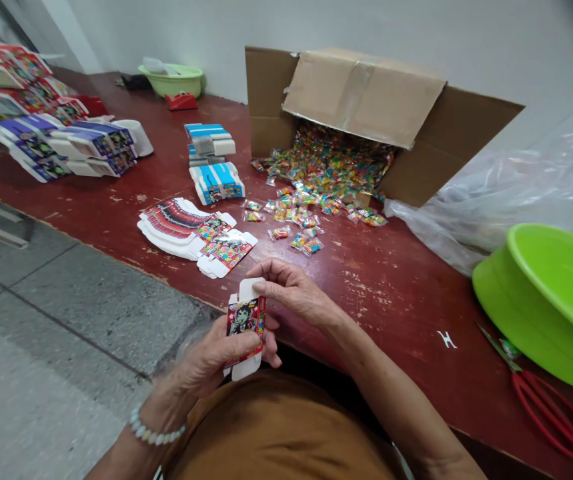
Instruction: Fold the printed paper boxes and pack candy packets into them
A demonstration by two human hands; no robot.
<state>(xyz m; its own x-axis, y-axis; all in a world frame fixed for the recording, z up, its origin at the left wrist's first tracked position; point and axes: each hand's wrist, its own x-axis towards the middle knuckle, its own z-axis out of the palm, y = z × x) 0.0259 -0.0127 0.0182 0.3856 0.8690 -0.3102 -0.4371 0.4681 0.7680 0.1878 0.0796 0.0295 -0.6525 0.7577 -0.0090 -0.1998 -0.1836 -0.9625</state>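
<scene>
The grip of the left hand (211, 360) and the right hand (291, 293) is narrow, both closed on a small printed cardboard box (245, 320) held upright just past the near edge of the counter (396, 300). The left hand, with a beaded bracelet (153, 432) at the wrist, wraps the printed front with its thumb across the panel, while the right hand curls over from the other side, touching the white top flap. A second white flap juts out below. Toward the counter's middle, just beyond the hands, lie a stack of flat red-printed box blanks (173, 227) and a few loose blanks (229, 252). Small colourful packets (296, 227) spill across the wood from a tipped cardboard carton (361, 100) near the far edge, with more heaped inside it (326, 163). Blue-and-white boxes (216, 183) stand between the blanks and the far edge. Printed boxes (79, 143) are piled at the left end. Along the far edge sit a lime-green basin (171, 81) and a red tape dispenser (181, 101). Near the right corner are a tilted green basin (551, 293), red-handled scissors (523, 383) and a clear plastic sheet (516, 193).
</scene>
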